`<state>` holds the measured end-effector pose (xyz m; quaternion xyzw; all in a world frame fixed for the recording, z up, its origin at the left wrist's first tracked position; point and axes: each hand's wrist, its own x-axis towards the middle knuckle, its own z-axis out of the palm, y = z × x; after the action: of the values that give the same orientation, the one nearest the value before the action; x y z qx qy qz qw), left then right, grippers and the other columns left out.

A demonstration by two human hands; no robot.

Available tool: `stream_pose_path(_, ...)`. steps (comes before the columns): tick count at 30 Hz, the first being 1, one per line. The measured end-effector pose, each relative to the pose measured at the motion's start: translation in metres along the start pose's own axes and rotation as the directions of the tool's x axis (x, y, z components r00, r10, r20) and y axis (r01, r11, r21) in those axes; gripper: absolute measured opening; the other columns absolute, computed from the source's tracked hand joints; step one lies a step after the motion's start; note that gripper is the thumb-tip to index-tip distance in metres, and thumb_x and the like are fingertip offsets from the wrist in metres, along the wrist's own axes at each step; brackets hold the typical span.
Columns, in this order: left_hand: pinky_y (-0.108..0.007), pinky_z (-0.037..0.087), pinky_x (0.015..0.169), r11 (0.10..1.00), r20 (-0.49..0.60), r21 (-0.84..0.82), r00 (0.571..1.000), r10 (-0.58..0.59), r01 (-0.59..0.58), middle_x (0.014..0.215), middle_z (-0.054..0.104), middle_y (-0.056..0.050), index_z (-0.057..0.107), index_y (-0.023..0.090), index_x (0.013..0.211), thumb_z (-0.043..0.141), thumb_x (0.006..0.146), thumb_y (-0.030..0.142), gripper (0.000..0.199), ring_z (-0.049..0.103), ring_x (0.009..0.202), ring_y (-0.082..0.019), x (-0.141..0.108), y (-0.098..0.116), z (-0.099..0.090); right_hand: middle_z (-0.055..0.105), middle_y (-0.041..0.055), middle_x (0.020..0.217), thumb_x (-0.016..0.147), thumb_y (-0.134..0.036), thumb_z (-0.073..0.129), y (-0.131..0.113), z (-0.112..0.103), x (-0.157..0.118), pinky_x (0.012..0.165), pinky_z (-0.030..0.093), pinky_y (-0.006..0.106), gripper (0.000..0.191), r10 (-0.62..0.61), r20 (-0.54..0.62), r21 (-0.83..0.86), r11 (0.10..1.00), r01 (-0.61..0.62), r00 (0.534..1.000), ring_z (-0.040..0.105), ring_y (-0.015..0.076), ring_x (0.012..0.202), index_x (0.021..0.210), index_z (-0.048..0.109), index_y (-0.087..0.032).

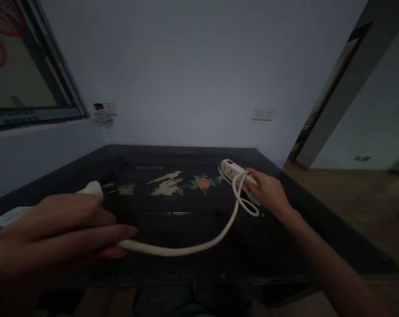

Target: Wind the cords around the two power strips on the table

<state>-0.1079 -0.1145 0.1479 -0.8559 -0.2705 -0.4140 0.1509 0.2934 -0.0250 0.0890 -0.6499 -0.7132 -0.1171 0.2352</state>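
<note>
A white power strip [231,168] with a dark red switch at its far end rests at or just above the dark tabletop, right of centre. My right hand [268,189] is closed round its near end and a loop of cable. The white cable [182,251] sags from there across to my left hand [64,224], which pinches it between thumb and fingers at the left front. A white piece [94,189], perhaps the plug, pokes out beyond the left knuckles. Another white part [11,215] shows at the far left, mostly hidden by that hand.
The glossy black table [186,224] bears a printed bird and flowers [202,182]. Behind it is a pale wall with a right-hand socket plate [263,115] and a left-hand socket group [103,111]. A window [24,66] is at left; wooden floor [351,207] lies at right.
</note>
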Motion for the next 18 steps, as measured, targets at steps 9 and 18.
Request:
stream_pose_path(9, -0.019, 0.041, 0.055, 0.858, 0.257, -0.490, 0.966, -0.025, 0.152, 0.069, 0.068, -0.002, 0.072, 0.014, 0.078, 0.063, 0.081, 0.028, 0.017, 0.057, 0.061, -0.010, 0.141, -0.015, 0.089, 0.067, 0.0134, 0.111, 0.094, -0.026, 0.041, -0.054, -0.004, -0.025, 0.068, 0.051, 0.033, 0.041, -0.510, 0.070, 0.054, 0.860, 0.507, 0.857, 0.067, 0.0247, 0.087, 0.132, 0.049, -0.015)
stream_pose_path(18, -0.023, 0.045, 0.065, 0.497, 0.540, -0.689, 0.831, -0.134, 0.528, 0.072, 0.068, -0.004, 0.073, 0.015, 0.076, 0.065, 0.076, 0.031, 0.018, 0.060, 0.068, -0.013, 0.093, -0.060, 0.164, 0.067, 0.0069, 0.116, 0.087, -0.022, 0.057, -0.055, -0.038, -0.047, 0.082, 0.052, 0.024, 0.041, -0.560, -0.263, 0.569, 0.568, 0.595, 0.786, 0.065, 0.0176, 0.101, 0.127, 0.053, -0.022)
